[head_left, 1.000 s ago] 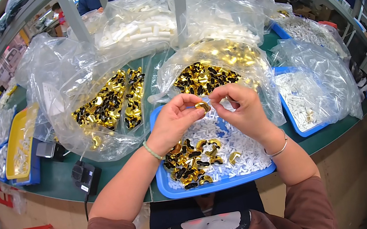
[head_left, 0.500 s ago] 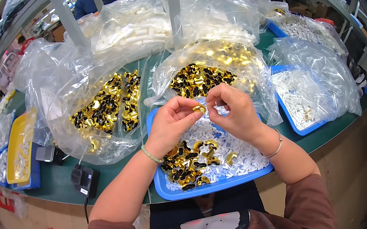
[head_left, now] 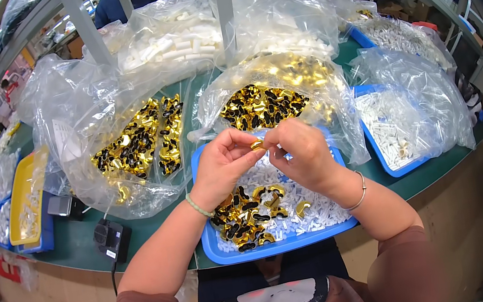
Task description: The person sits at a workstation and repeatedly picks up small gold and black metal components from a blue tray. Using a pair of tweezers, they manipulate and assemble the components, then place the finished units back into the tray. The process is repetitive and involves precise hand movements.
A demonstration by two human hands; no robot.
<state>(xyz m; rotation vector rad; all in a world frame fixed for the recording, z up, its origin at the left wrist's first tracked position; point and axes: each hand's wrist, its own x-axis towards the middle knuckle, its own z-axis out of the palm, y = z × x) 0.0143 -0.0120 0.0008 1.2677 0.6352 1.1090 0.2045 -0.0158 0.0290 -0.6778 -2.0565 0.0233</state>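
Observation:
Over the blue tray (head_left: pixel 294 244), my left hand (head_left: pixel 223 165) pinches a small curved gold piece (head_left: pixel 256 145) between thumb and fingertips. The fingers of my right hand (head_left: pixel 303 152) are closed and meet the right side of that piece; what they hold, if anything, is hidden. Many short white tubular bits (head_left: pixel 321 217) cover the tray's bottom beneath the hands. At the tray's left, a heap of shiny gold-and-black curved pieces (head_left: pixel 239 214) lies on top of the white bits. One gold piece (head_left: pixel 303 208) rests apart, nearer the tray's middle.
Behind the tray lie clear bags of gold-and-black pieces (head_left: pixel 263 106) (head_left: pixel 133 146), and beyond them white cylinders (head_left: pixel 178 50). Another blue tray (head_left: pixel 393 171) of white bits sits right. Left are a yellow tray (head_left: pixel 26 229) and a black adapter (head_left: pixel 112 240). Grey posts (head_left: pixel 224 14) rise behind.
My right hand has moved left, its fingertips going from just beside the gold piece to touching it. My left hand keeps its pinch, almost unmoved.

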